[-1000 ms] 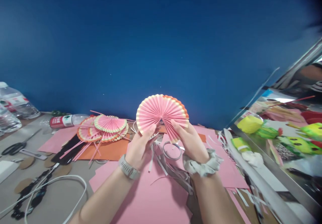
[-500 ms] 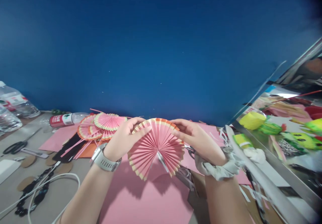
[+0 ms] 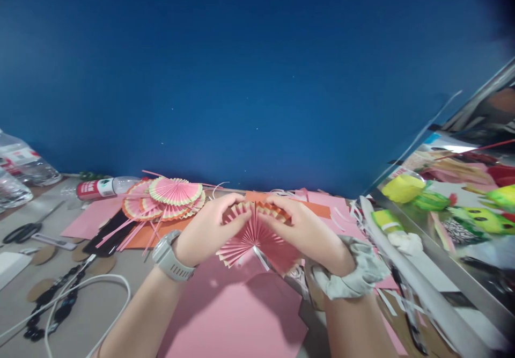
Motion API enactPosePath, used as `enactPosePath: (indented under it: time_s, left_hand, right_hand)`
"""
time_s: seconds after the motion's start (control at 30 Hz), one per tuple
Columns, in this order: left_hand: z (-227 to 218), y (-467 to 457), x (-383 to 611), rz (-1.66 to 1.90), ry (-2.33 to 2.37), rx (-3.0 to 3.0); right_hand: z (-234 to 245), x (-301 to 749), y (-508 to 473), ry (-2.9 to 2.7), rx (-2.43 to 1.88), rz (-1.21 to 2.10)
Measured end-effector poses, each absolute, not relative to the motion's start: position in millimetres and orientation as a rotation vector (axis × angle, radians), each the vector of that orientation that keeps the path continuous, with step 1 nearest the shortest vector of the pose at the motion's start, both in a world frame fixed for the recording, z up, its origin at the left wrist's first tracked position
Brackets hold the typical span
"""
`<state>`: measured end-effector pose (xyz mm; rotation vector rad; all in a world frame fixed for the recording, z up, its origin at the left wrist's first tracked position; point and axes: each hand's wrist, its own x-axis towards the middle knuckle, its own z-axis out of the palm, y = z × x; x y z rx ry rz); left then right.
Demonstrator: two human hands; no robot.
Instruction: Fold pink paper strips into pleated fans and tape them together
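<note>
Both my hands hold one pleated pink paper fan (image 3: 253,240) with a cream and orange rim, low over a pink paper sheet (image 3: 241,315). My left hand (image 3: 207,229), with a grey watch on the wrist, pinches the fan's left top edge. My right hand (image 3: 303,229), with a grey scrunchie on the wrist, pinches the right top edge. The two edges meet at the top centre and the fan points downward. A white strip hangs from its middle.
A stack of finished pink fans (image 3: 169,199) lies at the back left on orange paper. Scissors (image 3: 24,230), water bottles (image 3: 24,167), a white cable (image 3: 80,293) and black beads are at the left. Yellow-green paper figures (image 3: 406,189) sit on a shelf at the right.
The fan was held upright and spread, then turned over downward. Now my hands have drawn closer together, bringing its two outer edges to meet.
</note>
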<state>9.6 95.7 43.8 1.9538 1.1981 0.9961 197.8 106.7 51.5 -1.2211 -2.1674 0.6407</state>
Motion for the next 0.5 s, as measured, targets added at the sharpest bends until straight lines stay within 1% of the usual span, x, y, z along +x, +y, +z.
enactPosePath:
  time_s: [0.3, 0.43, 0.5]
  left_hand:
    - [41.7, 92.8, 17.6, 0.93, 1.258, 2.069]
    - [42.9, 94.7, 14.2, 1.059, 1.279, 2.006]
    - [45.7, 95.7, 7.2, 1.043, 1.237, 1.96]
  right_hand:
    - [48.0, 196.4, 104.8, -2.247, -1.306, 0.591]
    - [53.2, 201.2, 105.4, -2.19, -1.312, 0.555]
    - [57.4, 206.9, 105.1, -2.077, -1.312, 0.576]
